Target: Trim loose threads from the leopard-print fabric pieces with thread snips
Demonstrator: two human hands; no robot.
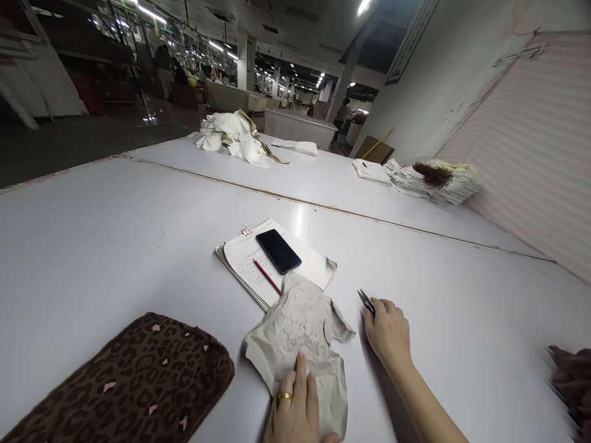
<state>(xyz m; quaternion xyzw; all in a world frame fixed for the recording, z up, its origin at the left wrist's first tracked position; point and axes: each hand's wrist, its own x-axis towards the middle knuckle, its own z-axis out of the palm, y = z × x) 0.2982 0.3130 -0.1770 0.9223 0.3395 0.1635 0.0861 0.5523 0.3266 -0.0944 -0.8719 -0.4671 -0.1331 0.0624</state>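
Observation:
My left hand (298,403), with a gold ring on one finger, lies with its fingers stretched out on a crumpled sheet of grey paper (318,335). To the right of the paper, my right hand (388,327) is closed around small black thread snips (366,301), whose pointed blades stick out past the fingers. The paper's upper end overlaps a clipboard (236,282) with handwritten sheets. On that clipboard rest a black phone (278,251) and a red pencil (266,275), its lower end meeting the paper. A folded brown leopard-print plush fabric (133,381) lies at the left.
The large white table (152,246) has a seam across it. Towards its far side lie a heap of white paper pieces (235,135), a stack of white sheets (370,171) and a folded fabric pile (443,181). Brown fluffy material (572,384) sits at the right edge.

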